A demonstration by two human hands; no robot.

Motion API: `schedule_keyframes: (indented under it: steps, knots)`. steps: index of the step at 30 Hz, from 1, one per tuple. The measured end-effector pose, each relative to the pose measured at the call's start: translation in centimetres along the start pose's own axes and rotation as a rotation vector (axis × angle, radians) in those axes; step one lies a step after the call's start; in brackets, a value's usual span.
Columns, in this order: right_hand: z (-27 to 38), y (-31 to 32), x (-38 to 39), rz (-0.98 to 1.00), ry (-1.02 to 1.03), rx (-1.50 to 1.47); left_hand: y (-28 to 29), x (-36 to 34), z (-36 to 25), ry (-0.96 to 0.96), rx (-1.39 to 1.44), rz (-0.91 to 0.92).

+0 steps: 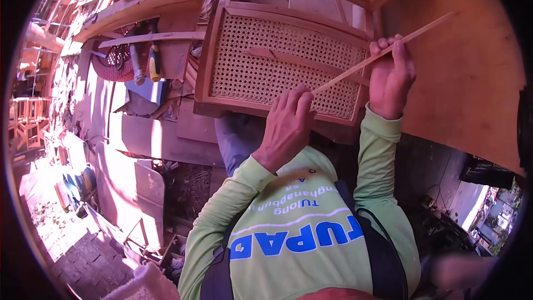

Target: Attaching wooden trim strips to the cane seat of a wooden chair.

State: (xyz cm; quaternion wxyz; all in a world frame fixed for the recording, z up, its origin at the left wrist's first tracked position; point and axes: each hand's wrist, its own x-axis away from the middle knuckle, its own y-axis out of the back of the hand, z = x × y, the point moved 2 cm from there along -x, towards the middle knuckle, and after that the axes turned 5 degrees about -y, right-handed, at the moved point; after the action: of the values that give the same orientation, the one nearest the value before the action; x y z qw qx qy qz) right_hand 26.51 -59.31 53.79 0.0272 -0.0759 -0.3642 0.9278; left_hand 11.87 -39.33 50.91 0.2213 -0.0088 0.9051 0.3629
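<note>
My left hand (286, 125) grips the lower end of a long thin wooden strip (347, 74) in curled fingers. My right hand (391, 80) pinches the same strip farther along, and the strip slants up to the right beyond it. Behind them lies a wooden chair frame (215, 58) with a woven cane panel (239, 72). A flat wooden slat (300, 62) lies slanting across the cane, its right part passing behind the thin strip. Where the lower end of the thin strip stops is hidden by my left hand.
A stack of boards (139, 5) at upper left holds a hammer (137, 64), a yellow-handled tool (155, 61) and a red mesh item (105, 61). A large plywood panel (455, 78) fills the right side. A pale board (127, 194) stands at lower left.
</note>
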Motion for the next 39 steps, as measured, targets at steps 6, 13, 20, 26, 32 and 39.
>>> schedule_keyframes:
  steps: [6, 13, 20, 26, 32, 39]
  knots:
    - [-3.1, 10.0, 4.8, -0.114, -0.283, -0.120, -1.4, 2.3, 3.3, 0.082, -0.014, 0.179]
    - [-3.3, 12.6, 11.1, -0.302, -0.590, -0.083, -1.1, 5.5, 7.0, -0.054, -0.079, 0.185]
    - [-1.0, 14.2, 17.1, -0.102, -0.804, 0.755, 0.9, 5.4, 8.4, -0.023, -0.076, 0.262]
    - [4.0, 10.6, 14.6, 0.277, 0.094, 1.711, 1.1, 6.5, 8.3, -0.076, -0.018, 0.315]
    - [2.3, 16.0, 14.9, 0.589, -0.112, 1.786, 1.4, 5.4, 9.2, -0.079, -0.018, 0.307]
    - [2.6, 16.7, 13.6, 0.525, -0.175, 1.647, 3.2, 6.5, 9.9, -0.066, -0.176, 0.231]
